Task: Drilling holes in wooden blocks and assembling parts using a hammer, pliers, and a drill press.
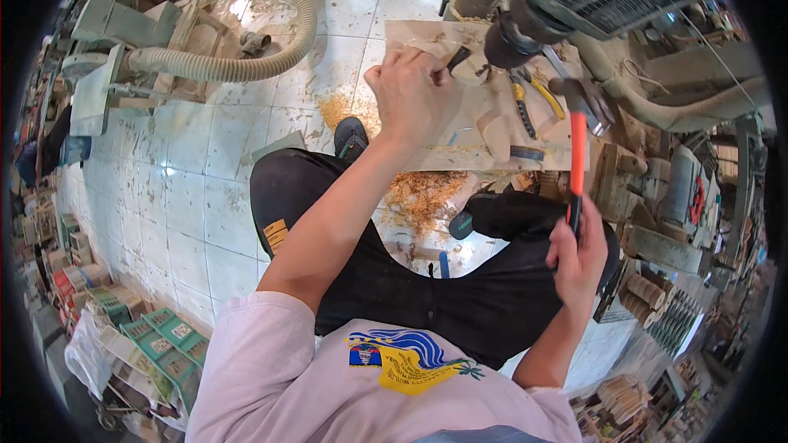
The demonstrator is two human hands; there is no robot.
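My left hand (pixel 414 94) is closed above the left part of a low wooden work board (pixel 414 31). A dark, flat-ended piece (pixel 459 58) shows beside its fingers; whether the hand grips it is hidden. A pale rounded wood piece (pixel 470 72) lies just right of that. My right hand (pixel 579 250) is wrapped round the orange and black handle of a hammer (pixel 578 152), held upright over my right knee. The hammer's head is raised near the board's right end. On the board lie a curved wood block (pixel 494 136), yellow-and-black hand tools (pixel 545 97) and a dark strip (pixel 526 153).
A dark machine with a black spout (pixel 513 37) overhangs the board's far side. Ribbed hoses (pixel 222 64) run across the tiled floor (pixel 185 197). Wood shavings (pixel 423 197) lie between my feet. Machinery and wood pieces (pixel 644 291) crowd the right; boxes (pixel 168 344) stand at lower left.
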